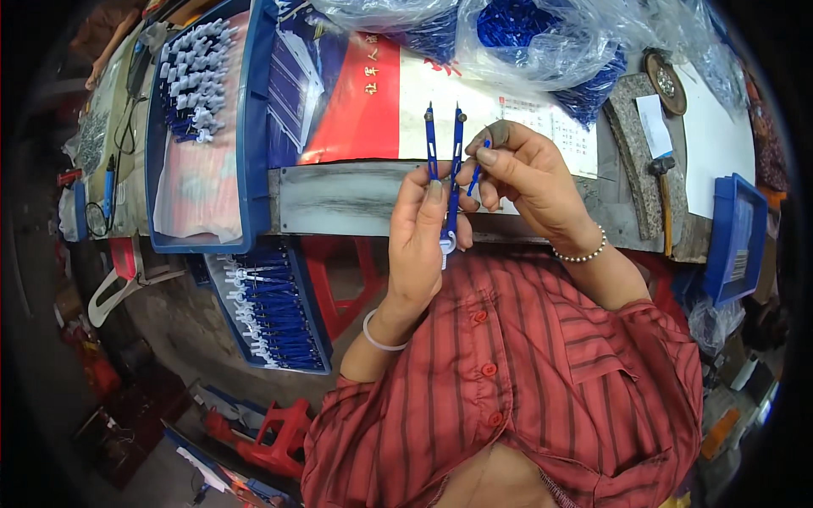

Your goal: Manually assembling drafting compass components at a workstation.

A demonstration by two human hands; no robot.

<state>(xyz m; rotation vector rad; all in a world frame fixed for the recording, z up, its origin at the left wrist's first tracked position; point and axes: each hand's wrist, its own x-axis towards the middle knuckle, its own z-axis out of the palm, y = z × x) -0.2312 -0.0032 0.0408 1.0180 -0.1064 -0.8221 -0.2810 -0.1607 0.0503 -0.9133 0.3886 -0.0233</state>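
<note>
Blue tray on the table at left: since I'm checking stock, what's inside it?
White and blue pieces lie heaped on a pinkish sheet. The lowest pieces, and the floor of the tray beneath the sheet, are covered.

The compass (455, 200) looks like smooth, glossy blue plastic, with small dark metal fittings near its tips. The small blue piece (477, 172) has the same plastic shine. A smooth blue plastic tray (256, 127) sits near a poster (356, 114) of glossy paper, and the bag (584, 61) is thin, crinkled, shiny clear plastic. The surface (339, 201) shows a scuffed, metal-like grey strip. The speckled slab (633, 161) appears to be rough stone; the hammer (665, 199) pairs a wooden handle with a dark metal head. The striped shirt (542, 372) is soft, matt cloth.
</note>
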